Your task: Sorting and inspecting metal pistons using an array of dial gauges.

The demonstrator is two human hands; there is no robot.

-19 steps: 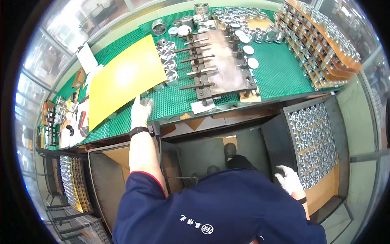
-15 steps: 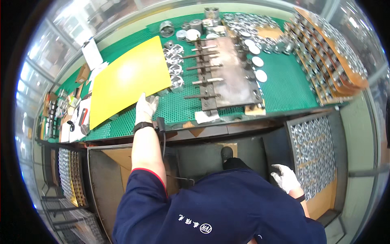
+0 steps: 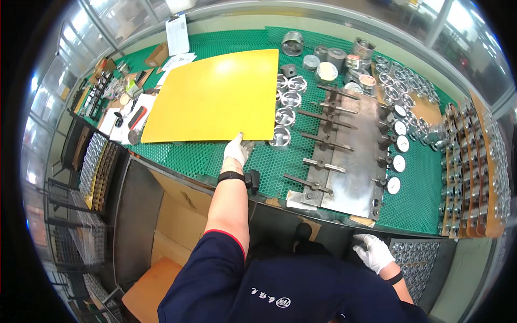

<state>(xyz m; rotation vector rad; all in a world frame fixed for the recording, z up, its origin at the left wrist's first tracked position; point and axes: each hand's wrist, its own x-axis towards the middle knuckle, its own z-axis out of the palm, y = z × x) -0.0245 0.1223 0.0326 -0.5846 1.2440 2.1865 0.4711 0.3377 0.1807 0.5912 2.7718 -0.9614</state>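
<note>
A large yellow sheet (image 3: 215, 97) stretches over the left-middle of the green bench, its right edge against a short row of metal pistons (image 3: 285, 116). My left hand (image 3: 238, 149), in a white glove, pinches the sheet's near edge close to its right corner. The thumb lies on top and the other fingers go beneath, partly hidden. My right hand (image 3: 375, 252), also gloved, hangs low at the right, fingers loosely bent and apart with nothing in them. Nearest to it is a tray of pistons (image 3: 414, 264) below the bench.
Right of the pistons stands a metal fixture plate (image 3: 355, 151) with clamp bars and several dial gauges (image 3: 399, 162). Stacked pistons on brown dividers (image 3: 474, 172) rise at the far right. A clipboard (image 3: 177, 35) leans at the back left. An open cardboard box (image 3: 183, 210) sits below the bench.
The view has turned, so the bench things appear shifted to the right. My left hand keeps its hold on the yellow sheet's near edge. My right hand still hangs free beside the tray.
</note>
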